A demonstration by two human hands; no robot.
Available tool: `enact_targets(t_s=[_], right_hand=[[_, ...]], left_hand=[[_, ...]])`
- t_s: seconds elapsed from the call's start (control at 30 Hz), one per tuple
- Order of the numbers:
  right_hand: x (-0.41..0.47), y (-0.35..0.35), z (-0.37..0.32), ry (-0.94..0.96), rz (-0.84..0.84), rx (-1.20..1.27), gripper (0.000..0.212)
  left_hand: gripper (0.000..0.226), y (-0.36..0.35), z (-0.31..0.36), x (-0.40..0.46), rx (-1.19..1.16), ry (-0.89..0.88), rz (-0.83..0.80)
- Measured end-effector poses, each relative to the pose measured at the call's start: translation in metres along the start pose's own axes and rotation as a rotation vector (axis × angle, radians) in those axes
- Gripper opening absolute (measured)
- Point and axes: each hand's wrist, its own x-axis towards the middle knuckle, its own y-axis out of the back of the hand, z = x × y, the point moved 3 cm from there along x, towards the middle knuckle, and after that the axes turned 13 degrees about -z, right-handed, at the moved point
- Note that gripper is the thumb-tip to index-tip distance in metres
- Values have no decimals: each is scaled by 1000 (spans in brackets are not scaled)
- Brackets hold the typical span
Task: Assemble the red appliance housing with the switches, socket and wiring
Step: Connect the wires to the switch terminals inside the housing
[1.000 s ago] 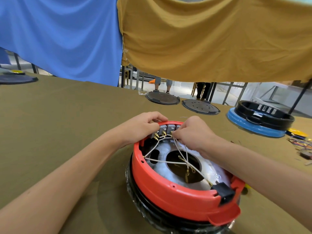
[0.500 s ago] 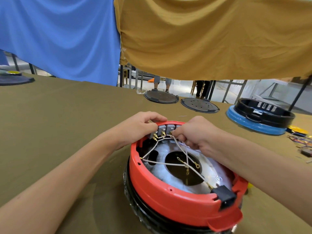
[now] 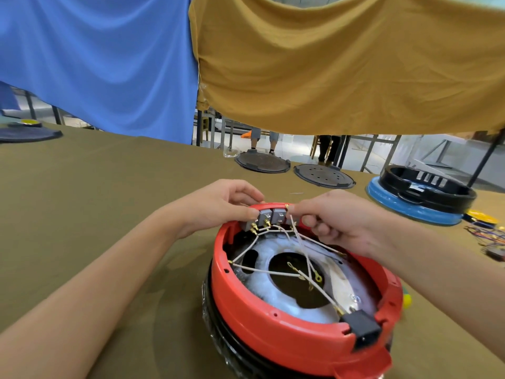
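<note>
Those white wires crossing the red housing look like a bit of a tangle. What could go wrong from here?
1. The right hand pinches a white wire at the grey switches; a hard tug might pull a terminal off.
2. Loose ring terminals dangle over the centre opening and could snag.
3. The left hand presses the far rim of the red housing, which might tip it.

Both hands meet at the far rim of the round red plastic housing (image 3: 287,335): left hand (image 3: 218,206) pinches the grey switches (image 3: 269,216), right hand (image 3: 341,222) grips thin white wires (image 3: 300,242).
</note>
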Motion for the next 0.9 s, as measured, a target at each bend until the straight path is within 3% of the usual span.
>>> enact_targets(t_s=[0.13,0.2,0.3,0.37,0.5,0.6,0.7,0.8,0.9], right_hand=[[0,8,-2,162,-57,163,13],[-1,11,-4,267,-79,237,12],[-3,15,-10,440,-81,236,15],[-6,11,-10,507,-76,110,14],[-4,-18,-2,461,-192,-70,13],[-1,-18,-11,488,-174,27,9],[-4,-5,-20,595,-94,73,11],[-14,-2,-26,791,-59,-120,8],[-21,-5,-24,834,-141,-398,8]], left_hand=[[48,4,1,-14,90,192,-157],[45,4,0,-17,90,229,-183],[41,11,3,-16,75,187,-96],[38,17,2,-13,36,151,-3],[27,13,-2,-4,39,78,173],[39,10,-3,-5,-63,104,40],[56,12,-3,-12,5,237,-93],[47,17,-4,-15,23,293,-44],[37,24,-7,-9,-21,224,90]])
